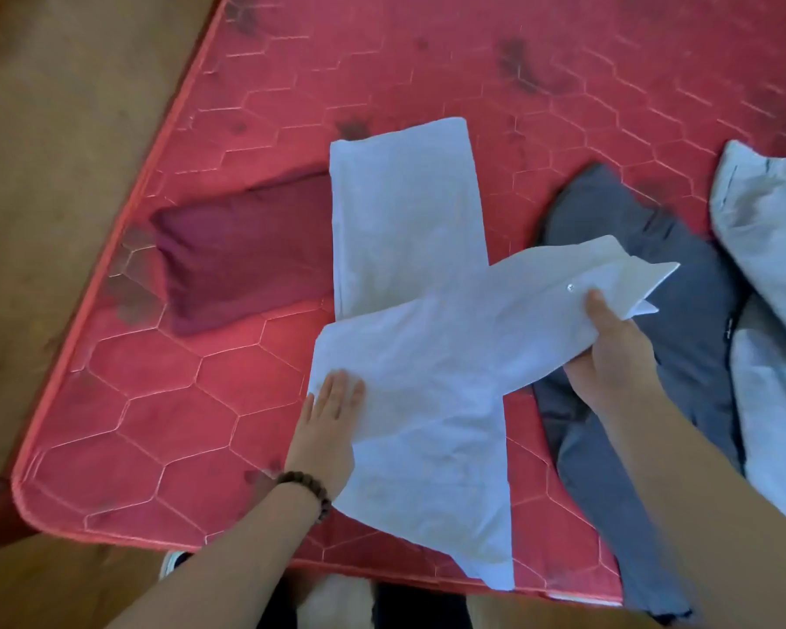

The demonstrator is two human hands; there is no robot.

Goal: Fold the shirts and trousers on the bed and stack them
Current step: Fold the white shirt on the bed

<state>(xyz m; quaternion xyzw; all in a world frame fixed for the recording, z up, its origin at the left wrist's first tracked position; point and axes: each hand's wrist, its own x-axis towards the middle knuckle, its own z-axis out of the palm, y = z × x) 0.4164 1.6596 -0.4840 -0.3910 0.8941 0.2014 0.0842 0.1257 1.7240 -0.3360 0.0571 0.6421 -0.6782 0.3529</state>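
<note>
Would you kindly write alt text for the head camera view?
A person folds a white shirt on a red mattress: the left hand presses it flat while the right hand grips a sleeve. A folded maroon garment lies to its left, dark grey trousers and light grey clothing to its right.

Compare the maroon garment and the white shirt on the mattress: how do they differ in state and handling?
The maroon garment lies folded into a compact rectangle, while the white shirt is only partly folded, with a sleeve across its body. No hand touches the maroon garment; the left hand presses flat on the white shirt and the right hand grips its sleeve. The white shirt's edge overlaps the maroon garment. Both rest on the red mattress.
</note>
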